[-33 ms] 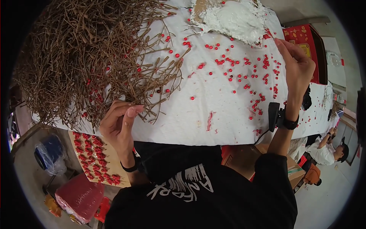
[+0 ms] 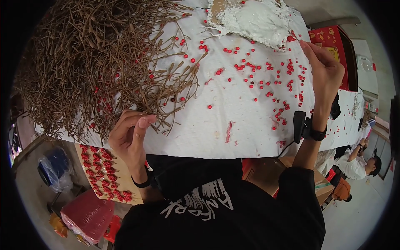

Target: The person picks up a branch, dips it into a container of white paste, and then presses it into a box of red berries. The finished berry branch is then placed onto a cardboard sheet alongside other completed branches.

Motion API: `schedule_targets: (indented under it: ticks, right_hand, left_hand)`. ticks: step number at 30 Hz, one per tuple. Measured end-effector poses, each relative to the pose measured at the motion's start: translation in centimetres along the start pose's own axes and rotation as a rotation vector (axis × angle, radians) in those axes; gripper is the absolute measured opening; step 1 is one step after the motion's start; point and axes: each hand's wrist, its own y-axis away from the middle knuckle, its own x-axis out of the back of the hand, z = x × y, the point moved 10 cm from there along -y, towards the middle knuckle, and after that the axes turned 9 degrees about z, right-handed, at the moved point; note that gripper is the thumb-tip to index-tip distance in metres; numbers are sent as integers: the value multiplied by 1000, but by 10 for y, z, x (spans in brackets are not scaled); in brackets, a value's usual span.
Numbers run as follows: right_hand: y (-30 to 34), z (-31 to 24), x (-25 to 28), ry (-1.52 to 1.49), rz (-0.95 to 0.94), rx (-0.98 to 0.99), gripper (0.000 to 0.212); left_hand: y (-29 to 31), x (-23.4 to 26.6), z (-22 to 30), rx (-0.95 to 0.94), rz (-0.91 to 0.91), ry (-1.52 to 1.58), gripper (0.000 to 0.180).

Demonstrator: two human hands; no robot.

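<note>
My right hand (image 2: 323, 62) pinches a small red berry sprig (image 2: 290, 38) at the right edge of the white paste (image 2: 260, 21), a thick glossy mass spread on a brown board. The sprig's tip seems to touch the paste; its stem is mostly hidden by my fingers. On the left, my left hand (image 2: 130, 131) is closed with thumb and fingertips together beside the near edge of a big heap of brown twigs (image 2: 96, 50). What it holds, if anything, is too small to make out. Loose red berries (image 2: 250, 66) lie scattered across the white cloth (image 2: 196, 137).
A red box (image 2: 333, 54) stands beyond my right hand. Below the table at left is a board with rows of red berry clusters (image 2: 100, 171), near a pink plastic-wrapped bundle (image 2: 89, 214). A co-worker in a white shirt (image 2: 352, 162) sits far right.
The red sprig in my right hand has shifted slightly left and down toward the paste. My left hand stays in nearly the same place.
</note>
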Motion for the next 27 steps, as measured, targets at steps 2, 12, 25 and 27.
schedule_targets:
  ticks: [2, 12, 25, 27]
  right_hand:
    - [-3, 0, 4, -86, 42, -59, 19]
    - [1, 33, -20, 118, -217, -247, 24]
    - [11, 27, -21, 55, -248, -407, 27]
    - [5, 19, -16, 10, -222, -395, 26]
  left_hand:
    - [1, 4, -1, -3, 13, -7, 11]
    - [-1, 1, 1, -27, 12, 3, 12]
    - [-1, 2, 0, -47, 16, 7, 13]
    - [0, 2, 0, -50, 10, 10, 13]
